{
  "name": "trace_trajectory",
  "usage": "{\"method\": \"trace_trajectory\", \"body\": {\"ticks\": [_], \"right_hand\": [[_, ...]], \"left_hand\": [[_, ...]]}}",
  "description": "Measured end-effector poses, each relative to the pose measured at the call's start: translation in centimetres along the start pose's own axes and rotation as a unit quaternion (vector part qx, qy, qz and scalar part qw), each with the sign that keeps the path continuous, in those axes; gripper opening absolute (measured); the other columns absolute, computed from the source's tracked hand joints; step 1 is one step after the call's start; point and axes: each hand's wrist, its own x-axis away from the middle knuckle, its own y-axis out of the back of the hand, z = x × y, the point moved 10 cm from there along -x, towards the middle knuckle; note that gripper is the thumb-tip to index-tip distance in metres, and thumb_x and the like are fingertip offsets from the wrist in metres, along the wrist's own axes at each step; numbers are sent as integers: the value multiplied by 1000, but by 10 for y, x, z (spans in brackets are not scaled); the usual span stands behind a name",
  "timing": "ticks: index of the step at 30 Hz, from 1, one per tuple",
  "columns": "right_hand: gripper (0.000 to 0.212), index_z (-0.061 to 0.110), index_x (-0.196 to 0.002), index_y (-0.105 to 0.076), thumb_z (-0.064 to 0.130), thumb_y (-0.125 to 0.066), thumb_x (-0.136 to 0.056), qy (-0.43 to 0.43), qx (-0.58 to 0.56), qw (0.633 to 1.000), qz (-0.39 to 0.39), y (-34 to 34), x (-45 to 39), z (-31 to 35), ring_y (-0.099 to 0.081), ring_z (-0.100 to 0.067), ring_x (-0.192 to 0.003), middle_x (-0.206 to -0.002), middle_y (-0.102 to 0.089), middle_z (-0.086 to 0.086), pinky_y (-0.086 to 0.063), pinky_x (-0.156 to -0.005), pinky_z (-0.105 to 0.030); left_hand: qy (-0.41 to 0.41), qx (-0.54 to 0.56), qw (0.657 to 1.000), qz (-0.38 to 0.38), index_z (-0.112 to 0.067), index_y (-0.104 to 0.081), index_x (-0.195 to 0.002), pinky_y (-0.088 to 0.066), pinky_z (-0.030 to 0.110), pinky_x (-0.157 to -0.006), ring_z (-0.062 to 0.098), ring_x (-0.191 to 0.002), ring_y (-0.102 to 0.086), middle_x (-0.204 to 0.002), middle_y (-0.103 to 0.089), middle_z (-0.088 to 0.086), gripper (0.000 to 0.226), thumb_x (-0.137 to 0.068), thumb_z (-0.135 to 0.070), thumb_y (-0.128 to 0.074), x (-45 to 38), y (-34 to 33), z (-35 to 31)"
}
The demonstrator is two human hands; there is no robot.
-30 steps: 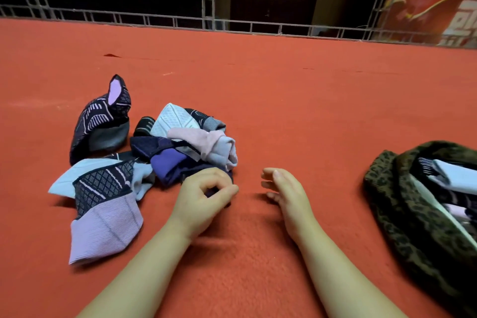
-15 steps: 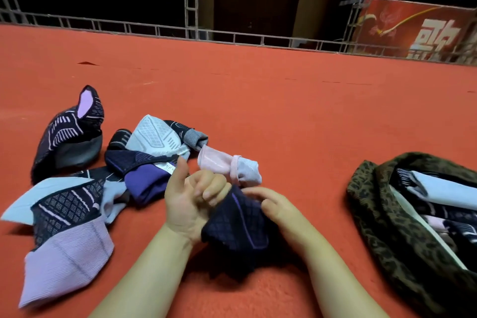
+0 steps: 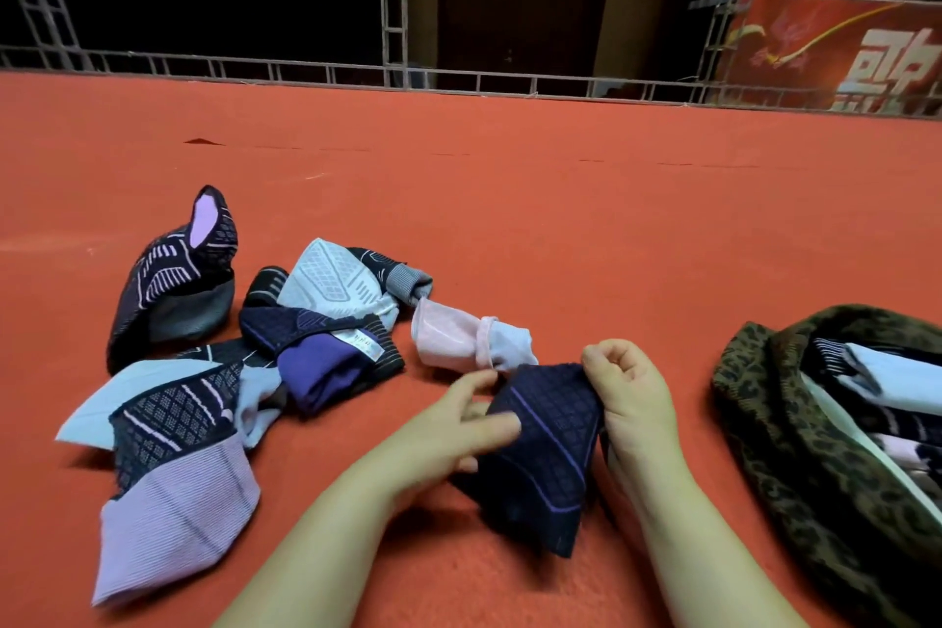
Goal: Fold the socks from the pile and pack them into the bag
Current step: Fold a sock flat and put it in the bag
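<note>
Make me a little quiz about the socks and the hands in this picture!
1. True or false: both hands hold the dark navy sock.
2. The leopard-print bag lies on which side of the right hand? A) left B) right C) behind it
3. Fill in: the small rolled sock beside the pile is pale ____ and white.

Key: 1 true, the left hand pinches one edge, the right grips the top. 2 B. 3 pink.

Both forearms are bare to the frame's edge, and the hands (image 3: 535, 416) wear no gloves, rings or watch.
</note>
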Motion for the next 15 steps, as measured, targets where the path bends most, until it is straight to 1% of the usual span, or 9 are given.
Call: {"method": "trace_trajectory", "body": {"ticks": [1,3,4,6,8,10,12,14,15], "right_hand": [[20,22,-69,-56,10,-68,-81,11,-17,1000,1,-1,1,4,-43,-8,-48,-55,-49,2,-35,-47,-24],[19,19,-74,-55,7,-66,-83,28,-32,999,13,-3,2,9,-44,-8,-46,-53,-50,1,-36,-45,-20],[17,17,-77,-54,6,-66,-83,32,-16,999,26,-5,3,12,-44,-8,-46,-52,-51,1,-36,-45,-20],[21,14,-90,-57,13,-71,-74,11,55,996,75,-13,5,11,-47,-10,-47,-55,-53,-3,-37,-45,-19],[49,18,-113,-57,26,-70,-66,-42,115,979,161,-26,13,2,-54,-12,-54,-65,-58,-9,-41,-48,-19],[67,30,-128,-48,21,-70,-66,-85,122,957,247,-37,26,-5,-63,-13,-62,-72,-66,-7,-46,-54,-18],[71,32,-133,-42,5,-63,-72,-103,108,939,310,-49,39,-7,-67,-13,-67,-77,-71,-5,-50,-60,-19],[65,25,-131,-49,-2,-60,-72,-89,69,945,308,-55,41,-1,-69,-17,-72,-82,-72,-10,-52,-63,-23],[61,21,-126,-54,-5,-63,-71,-74,40,958,275,-53,36,2,-69,-17,-71,-81,-72,-10,-53,-62,-23]], "left_hand": [[0,-21,999,26,-26,-51,-124,-49,31,-81,12,-105,-63,-115,-68,-6,63,-66,-36,-72,1,-9,1],[-15,-19,999,32,-13,-58,-116,-51,34,-82,19,-97,-65,-108,-70,5,55,-65,-26,-72,5,-15,0],[-27,-13,1000,6,-10,-63,-108,-51,31,-75,18,-88,-65,-100,-72,5,46,-65,-23,-71,5,-11,-6],[-61,7,994,-93,-9,-66,-96,-47,25,-66,15,-77,-62,-85,-70,1,32,-66,-22,-67,7,12,-20],[-101,55,975,-188,-10,-68,-88,-48,29,-69,18,-76,-61,-81,-69,5,25,-66,-22,-67,12,38,-30],[-122,99,953,-258,-15,-70,-80,-50,38,-74,22,-77,-62,-81,-70,8,14,-67,-20,-70,19,60,-32],[-117,90,938,-314,-18,-68,-81,-50,41,-79,22,-81,-62,-85,-69,6,9,-75,-14,-72,23,76,-28],[-103,80,936,-328,-23,-64,-92,-47,38,-87,16,-90,-60,-95,-66,-1,16,-80,-15,-71,22,81,-23],[-90,86,939,-320,-27,-61,-99,-45,35,-89,13,-95,-59,-102,-63,-4,21,-82,-20,-70,20,78,-20]]}}
